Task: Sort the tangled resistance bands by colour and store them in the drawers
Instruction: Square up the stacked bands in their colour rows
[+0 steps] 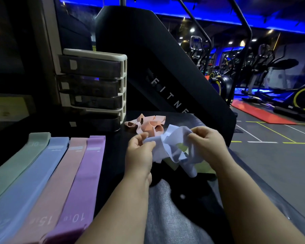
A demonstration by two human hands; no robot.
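A tangled pale blue band (173,148) hangs between my hands above the dark surface. My left hand (139,152) pinches its left end, and my right hand (205,140) grips its upper right part. A light green band (203,167) lies under the tangle and shows through its loops. Behind them lies a knotted pink band (148,125). At the left, several bands lie flat side by side: green (23,159), blue (35,175), pink (63,173) and purple (84,173). A white drawer unit (124,74) with several dark drawers stands at the back left.
A large black gym machine (157,64) rises right behind the work surface (116,155). The surface ends at the right, above the gym floor (271,155). Exercise bikes (303,99) and a red mat (261,114) stand farther off. Grey fabric (167,217) lies below my arms.
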